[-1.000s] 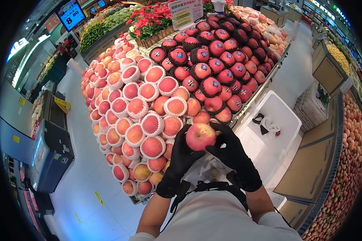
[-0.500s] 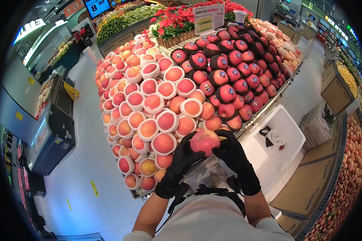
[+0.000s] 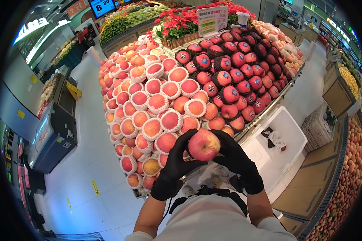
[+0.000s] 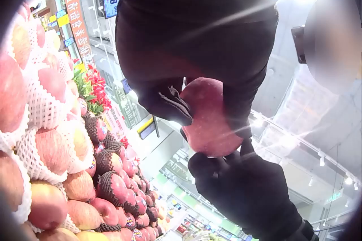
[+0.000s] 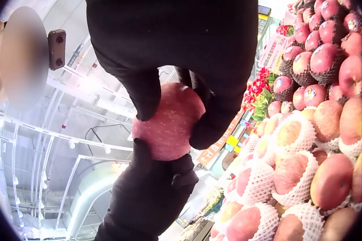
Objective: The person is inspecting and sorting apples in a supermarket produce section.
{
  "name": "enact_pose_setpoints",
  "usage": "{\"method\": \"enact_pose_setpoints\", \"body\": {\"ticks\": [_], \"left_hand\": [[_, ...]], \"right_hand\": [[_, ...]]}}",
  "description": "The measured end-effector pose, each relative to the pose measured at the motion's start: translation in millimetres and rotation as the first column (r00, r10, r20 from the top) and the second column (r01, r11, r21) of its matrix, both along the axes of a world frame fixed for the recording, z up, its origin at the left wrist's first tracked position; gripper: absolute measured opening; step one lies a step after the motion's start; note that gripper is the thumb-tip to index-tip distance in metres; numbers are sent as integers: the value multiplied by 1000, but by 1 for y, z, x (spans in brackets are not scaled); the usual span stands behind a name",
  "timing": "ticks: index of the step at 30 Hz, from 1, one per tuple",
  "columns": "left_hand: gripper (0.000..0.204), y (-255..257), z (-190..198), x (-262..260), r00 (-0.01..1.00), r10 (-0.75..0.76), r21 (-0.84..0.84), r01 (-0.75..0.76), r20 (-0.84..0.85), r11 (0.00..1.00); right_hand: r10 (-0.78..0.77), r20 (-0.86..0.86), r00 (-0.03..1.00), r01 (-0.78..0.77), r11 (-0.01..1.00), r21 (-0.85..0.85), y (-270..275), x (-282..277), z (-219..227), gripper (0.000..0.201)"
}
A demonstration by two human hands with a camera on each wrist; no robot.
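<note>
A bare red-yellow apple [image 3: 204, 144] is held up between both black-gloved hands at the front of a sloped apple display [image 3: 165, 90]. My left hand [image 3: 180, 154] grips its left side, fingers curled round it. My right hand [image 3: 233, 154] grips its right side. In the left wrist view the apple [image 4: 210, 118] sits between the two gloves, and the right wrist view shows the apple [image 5: 168, 120] pinched the same way. Apples in white foam nets [image 3: 171, 120] lie just beyond the hands; darker red apples in black nets [image 3: 229, 76] fill the right half.
A white bin [image 3: 279, 140] with dark scraps stands right of the display. A scale counter [image 3: 52, 132] is at the left across the aisle. Red flowers [image 3: 175, 22] and a sign [image 3: 211, 20] top the stand. Peaches [image 3: 350, 168] fill the far right shelf.
Both hands have shifted slightly with the apple, turning it between them; the hold is unchanged. The head view has tilted, sliding the display right and down over the second.
</note>
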State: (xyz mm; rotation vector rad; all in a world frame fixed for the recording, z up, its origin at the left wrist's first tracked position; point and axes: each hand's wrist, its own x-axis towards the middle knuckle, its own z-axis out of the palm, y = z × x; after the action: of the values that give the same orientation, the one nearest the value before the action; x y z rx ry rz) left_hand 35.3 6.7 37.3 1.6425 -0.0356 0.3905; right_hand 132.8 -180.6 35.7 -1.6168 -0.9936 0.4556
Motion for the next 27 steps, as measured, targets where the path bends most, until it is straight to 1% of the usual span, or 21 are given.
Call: {"method": "enact_pose_setpoints", "body": {"ticks": [1, 3, 4, 5, 6, 7, 8, 10, 12, 14, 16, 17, 18, 20, 23, 26, 27], "left_hand": [[87, 1, 1, -1, 1000, 5, 17, -4, -3, 1000], [86, 2, 3, -2, 1000, 8, 40, -8, -7, 999], [85, 2, 3, -3, 1000, 9, 44, -8, -7, 999], [85, 2, 3, -3, 1000, 11, 49, -11, -7, 999], [85, 3, 1, -5, 1000, -8, 10, 8, -12, 1000], [85, 4, -2, -6, 1000, -26, -29, 26, -17, 999], [86, 5, -4, -7, 999, -43, -68, 41, -21, 997], [85, 8, -6, -8, 999, -39, -36, 40, 8, 999], [84, 9, -3, -8, 999, -36, 12, 35, 22, 999], [83, 9, 6, -8, 999, -31, 75, 29, 21, 997], [84, 9, 0, -11, 1000, -19, -51, 20, 14, 999], [84, 9, -2, -11, 1000, -14, -114, 15, 10, 993], [85, 9, -1, -12, 999, -36, -127, 35, -5, 991], [88, 13, 2, -13, 996, -82, -153, 76, -34, 985], [90, 19, -9, -14, 992, -112, -186, 100, -60, 977], [88, 25, -20, -13, 989, -145, -180, 137, -35, 974], [85, 23, -20, -14, 987, -153, -246, 135, -54, 960]], "right_hand": [[2, 38, 999, -2, 1000, -3, 1, 0, -1, 78], [6, 20, 1000, -6, 1000, -11, 1, -1, 0, 78], [9, -35, 999, -10, 1000, -16, 0, -3, 1, 78], [12, -49, 999, -12, 1000, -16, 0, -4, 2, 78], [14, -63, 998, -15, 1000, -17, 0, -4, 2, 79], [15, -38, 999, -16, 1000, -13, 1, -5, 1, 79], [13, -11, 1000, -13, 1000, 0, 3, -5, 1, 78], [-1, 48, 999, -1, 999, 35, 5, -6, 3, 73], [-12, 36, 999, 10, 998, 59, 7, -7, 4, 64], [-14, -30, 999, 16, 998, 56, 8, -8, 4, 53], [-17, -57, 998, 20, 999, 42, 7, -8, 3, 44], [-20, -63, 998, 23, 999, 47, 7, -7, 1, 42], [-23, -68, 997, 26, 998, 52, 7, -6, -2, 41], [-30, -84, 996, 38, 995, 91, 8, -4, -9, 46], [-31, -366, 930, 58, 996, 63, 5, -5, -7, 50], [24, -347, 938, 5, 997, 80, 4, -5, -6, 51], [24, -389, 921, 14, 995, 94, 5, -5, -5, 50]]}}
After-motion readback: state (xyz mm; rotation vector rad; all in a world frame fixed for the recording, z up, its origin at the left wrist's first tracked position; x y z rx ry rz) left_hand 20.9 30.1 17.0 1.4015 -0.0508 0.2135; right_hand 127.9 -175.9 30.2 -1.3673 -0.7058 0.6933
